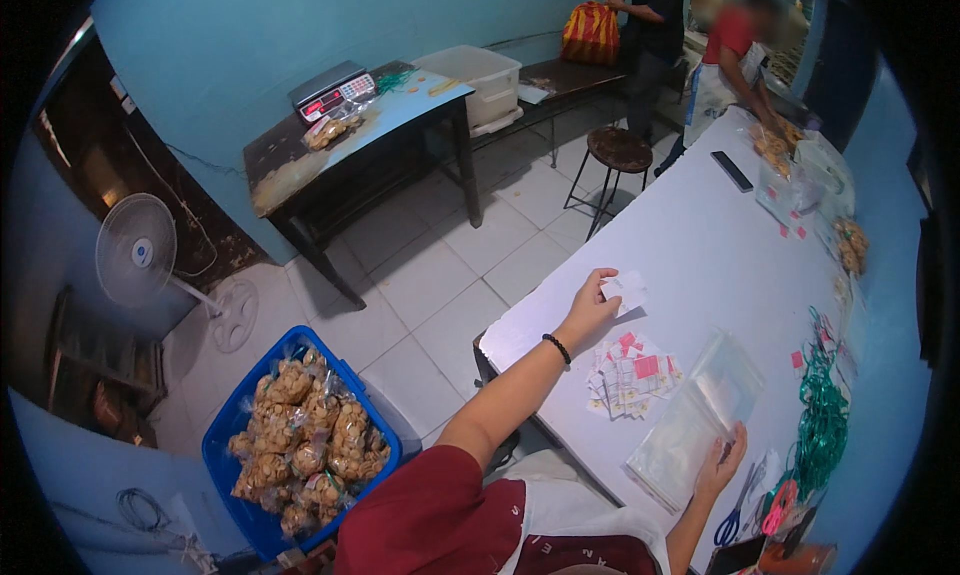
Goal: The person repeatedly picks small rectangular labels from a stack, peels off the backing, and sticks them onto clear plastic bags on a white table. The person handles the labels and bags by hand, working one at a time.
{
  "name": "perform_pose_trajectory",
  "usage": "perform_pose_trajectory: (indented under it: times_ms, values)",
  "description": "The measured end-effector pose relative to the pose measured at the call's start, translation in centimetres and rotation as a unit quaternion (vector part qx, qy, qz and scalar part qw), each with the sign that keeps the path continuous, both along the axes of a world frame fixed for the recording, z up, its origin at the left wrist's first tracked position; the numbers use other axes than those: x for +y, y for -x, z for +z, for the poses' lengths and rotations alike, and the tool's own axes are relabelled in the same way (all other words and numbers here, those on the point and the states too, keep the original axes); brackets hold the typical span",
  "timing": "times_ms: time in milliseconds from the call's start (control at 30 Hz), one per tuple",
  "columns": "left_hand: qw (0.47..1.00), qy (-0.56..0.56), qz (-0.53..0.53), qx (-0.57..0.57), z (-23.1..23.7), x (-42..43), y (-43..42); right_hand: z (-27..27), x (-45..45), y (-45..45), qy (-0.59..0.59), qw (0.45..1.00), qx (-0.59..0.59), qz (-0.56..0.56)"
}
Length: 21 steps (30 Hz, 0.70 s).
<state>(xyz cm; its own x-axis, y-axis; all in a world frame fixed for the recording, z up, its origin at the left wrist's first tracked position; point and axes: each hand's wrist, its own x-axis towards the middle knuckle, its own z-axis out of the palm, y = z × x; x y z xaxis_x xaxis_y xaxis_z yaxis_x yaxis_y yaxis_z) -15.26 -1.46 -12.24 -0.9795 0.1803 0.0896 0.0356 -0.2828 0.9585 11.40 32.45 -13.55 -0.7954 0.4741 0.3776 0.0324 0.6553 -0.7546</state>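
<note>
Between the thumb and fingers of my left hand (596, 305) is a small white paper slip (628, 291) with printing, held just over the white table (675, 230). My right hand (724, 459) touches the near right side of a stack of clear plastic bags (675, 444); whether its fingers grip a bag I cannot tell. A loose pile of printed paper labels (630, 380), some pink, lies between my hands, left of the bags.
Green plastic ties (821, 417), pink-handled scissors (780, 506) and blue-handled scissors (727, 528) lie at the right. A blue crate (300, 331) of bagged cookies stands at lower left. A co-worker (731, 57) bends over the table's far end. A digital scale (330, 91) rests on a side table.
</note>
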Motion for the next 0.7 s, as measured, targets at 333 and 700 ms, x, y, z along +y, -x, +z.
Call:
perform_pose_trajectory:
  times_ms: [333,700]
  values:
    - [1.0,-0.014,0.003,0.007,0.56,0.42,-0.41,0.34,0.52,0.2,-0.027,0.999,-0.013,0.015]
    - [0.992,0.106,0.026,0.069,0.55,-0.19,-0.34,-0.15,0.92,0.22,-0.023,0.999,0.0,0.028]
